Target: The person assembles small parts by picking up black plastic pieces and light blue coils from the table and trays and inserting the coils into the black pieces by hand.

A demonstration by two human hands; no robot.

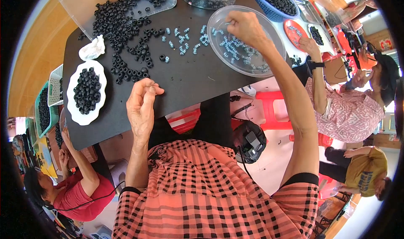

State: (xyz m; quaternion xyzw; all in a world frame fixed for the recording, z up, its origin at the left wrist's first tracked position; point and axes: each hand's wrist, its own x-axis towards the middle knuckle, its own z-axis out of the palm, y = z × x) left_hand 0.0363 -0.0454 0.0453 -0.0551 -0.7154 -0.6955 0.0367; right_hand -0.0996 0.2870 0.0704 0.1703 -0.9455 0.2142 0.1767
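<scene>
Above a round clear plastic tub (257, 73), my right hand (246, 27) reaches in with its fingers pinched together; whatever they hold is hidden. Small silvery-blue coil springs (229, 47) lie scattered in the tub, and more loose springs (183, 50) sit on the dark table to its left. My left hand (142, 106) hovers at the table's near edge, its fingers curled and the thumb pressed to them. Nothing I can make out shows in that grip. Just beyond it lie many black ring-shaped parts (124, 73), spread over the dark table (185, 83).
A scalloped white plate (75, 116) of black parts is at left, below a crumpled white cloth (93, 49). An open clear bin (73, 5) spills more parts at the back. A blue basket (269, 14) stands back right. People sit at both sides; a red stool (271, 110) is below.
</scene>
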